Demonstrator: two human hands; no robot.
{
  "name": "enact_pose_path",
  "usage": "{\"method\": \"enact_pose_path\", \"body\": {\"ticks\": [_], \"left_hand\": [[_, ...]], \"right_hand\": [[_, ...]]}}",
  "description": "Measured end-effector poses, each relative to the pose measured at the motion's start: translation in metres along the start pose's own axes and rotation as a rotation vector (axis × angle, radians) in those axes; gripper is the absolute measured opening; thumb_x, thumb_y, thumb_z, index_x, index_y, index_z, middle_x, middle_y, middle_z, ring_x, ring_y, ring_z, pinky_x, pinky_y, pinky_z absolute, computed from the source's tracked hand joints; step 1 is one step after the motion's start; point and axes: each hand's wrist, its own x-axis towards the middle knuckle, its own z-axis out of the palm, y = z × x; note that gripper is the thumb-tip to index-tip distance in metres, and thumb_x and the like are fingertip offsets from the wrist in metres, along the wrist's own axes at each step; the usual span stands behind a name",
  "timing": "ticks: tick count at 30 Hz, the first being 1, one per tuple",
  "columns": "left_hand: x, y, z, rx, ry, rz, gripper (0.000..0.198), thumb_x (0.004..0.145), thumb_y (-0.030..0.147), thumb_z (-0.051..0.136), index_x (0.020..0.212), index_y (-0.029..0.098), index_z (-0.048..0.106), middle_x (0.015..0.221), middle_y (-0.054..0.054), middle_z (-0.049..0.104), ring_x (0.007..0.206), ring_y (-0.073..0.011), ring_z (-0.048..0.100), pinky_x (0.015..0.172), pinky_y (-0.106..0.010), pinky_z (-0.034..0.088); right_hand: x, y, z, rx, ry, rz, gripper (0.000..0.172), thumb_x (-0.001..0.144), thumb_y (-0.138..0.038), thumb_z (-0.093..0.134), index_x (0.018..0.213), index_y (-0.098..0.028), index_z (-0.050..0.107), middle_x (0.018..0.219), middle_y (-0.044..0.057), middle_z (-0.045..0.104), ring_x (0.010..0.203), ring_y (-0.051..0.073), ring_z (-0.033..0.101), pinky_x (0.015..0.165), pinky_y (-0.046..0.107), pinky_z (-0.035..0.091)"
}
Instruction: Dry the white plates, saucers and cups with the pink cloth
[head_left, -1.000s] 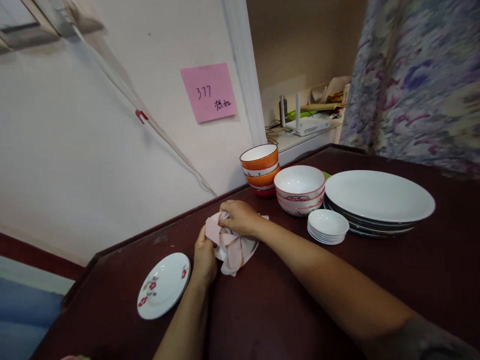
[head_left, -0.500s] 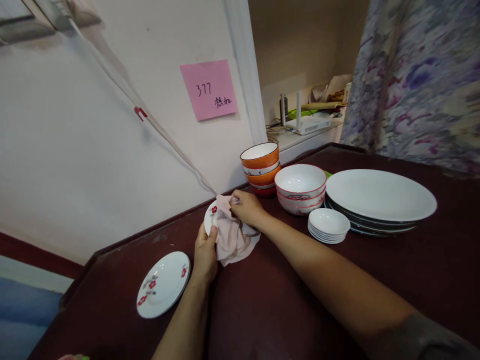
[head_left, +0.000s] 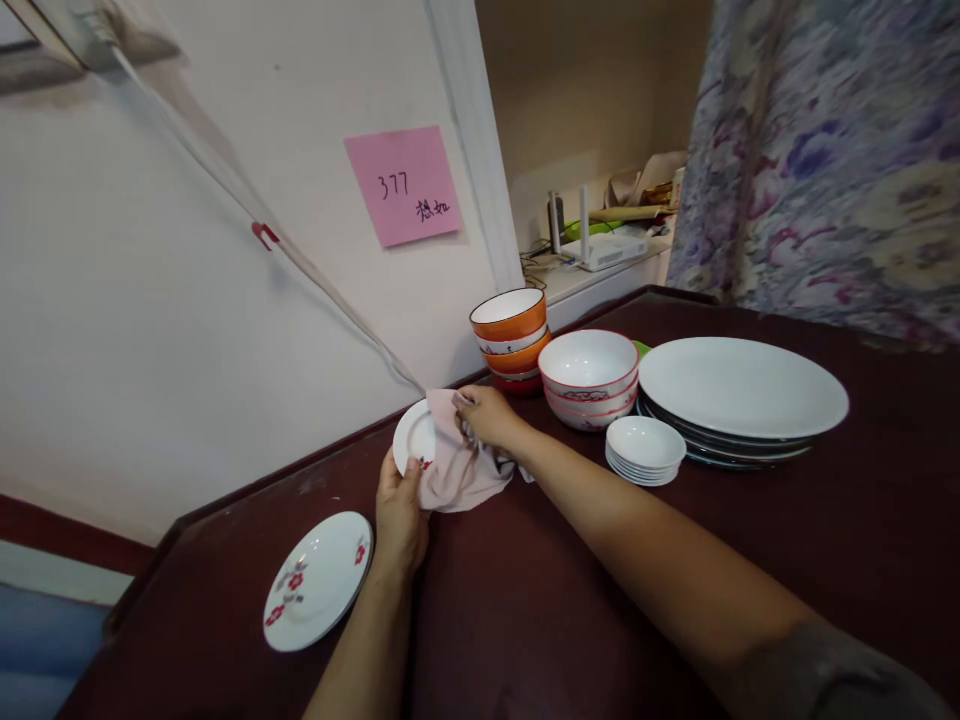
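Observation:
A small white plate point(head_left: 411, 432) with a red flower is tilted up above the table, its lower left rim gripped by my left hand point(head_left: 399, 510). My right hand point(head_left: 484, 415) is closed on a pale pink cloth point(head_left: 454, 470), which lies over the plate's right side and hides that part. The cloth's lower end hangs down to the right, behind my right wrist. Left of my left forearm, a short stack of white plates point(head_left: 319, 580) with red flowers lies on the table.
Stacked orange and white bowls point(head_left: 511, 325) stand by the wall. Beside them are red-rimmed white bowls point(head_left: 589, 375), small white dishes point(head_left: 645, 447) and large white plates point(head_left: 742, 385) on the dark red table point(head_left: 540, 620). A white router point(head_left: 607, 248) sits in the recess behind.
The plate has turned in my left hand, so its red flower has moved from the top to the lower edge. The cloth has shifted with my right hand. The whole view has swung slightly right.

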Motion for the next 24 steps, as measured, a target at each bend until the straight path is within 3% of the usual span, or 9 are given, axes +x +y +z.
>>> {"method": "enact_pose_path", "body": {"ticks": [5, 10, 16, 20, 24], "left_hand": [[-0.001, -0.002, -0.003, 0.026, -0.067, -0.021, 0.058, 0.074, 0.034, 0.073, 0.128, 0.026, 0.056, 0.119, -0.007, 0.067, 0.105, -0.0215, 0.063, 0.095, -0.036, 0.047], [-0.002, -0.002, -0.004, 0.078, -0.119, -0.048, 0.055, 0.075, 0.037, 0.071, 0.127, 0.025, 0.056, 0.121, -0.007, 0.066, 0.108, -0.0237, 0.062, 0.098, -0.038, 0.045], [0.001, 0.000, -0.002, -0.001, -0.036, 0.013, 0.054, 0.074, 0.029, 0.074, 0.124, 0.029, 0.055, 0.125, -0.005, 0.063, 0.109, -0.0200, 0.062, 0.099, -0.036, 0.044], [0.002, -0.001, -0.002, -0.046, 0.028, -0.029, 0.042, 0.072, 0.028, 0.076, 0.112, 0.026, 0.062, 0.113, -0.003, 0.069, 0.099, -0.0175, 0.065, 0.097, -0.036, 0.046], [0.001, -0.003, -0.003, -0.020, -0.014, -0.051, 0.042, 0.072, 0.032, 0.076, 0.110, 0.023, 0.063, 0.110, -0.005, 0.070, 0.099, -0.0194, 0.065, 0.095, -0.037, 0.047]], "right_hand": [[-0.006, -0.003, -0.011, -0.054, 0.017, -0.043, 0.002, 0.075, -0.021, 0.060, 0.075, -0.019, 0.060, 0.067, -0.003, 0.062, 0.060, 0.011, 0.051, 0.053, 0.020, 0.031], [-0.012, -0.016, -0.018, -0.345, 0.002, -0.102, 0.012, 0.073, -0.031, 0.062, 0.072, -0.019, 0.062, 0.073, 0.003, 0.066, 0.064, 0.014, 0.050, 0.055, 0.025, 0.027], [-0.005, -0.010, -0.005, -0.215, 0.036, -0.008, 0.013, 0.082, -0.021, 0.054, 0.081, -0.016, 0.065, 0.082, 0.006, 0.070, 0.066, 0.014, 0.054, 0.056, 0.023, 0.032], [-0.003, -0.005, -0.003, -0.164, 0.012, -0.018, 0.024, 0.076, -0.005, 0.049, 0.087, -0.018, 0.066, 0.083, 0.001, 0.071, 0.068, 0.012, 0.058, 0.057, 0.020, 0.036], [-0.008, -0.008, -0.009, -0.204, 0.041, -0.027, 0.015, 0.077, -0.017, 0.053, 0.086, -0.020, 0.064, 0.082, 0.003, 0.070, 0.071, 0.016, 0.059, 0.058, 0.024, 0.036]]}}
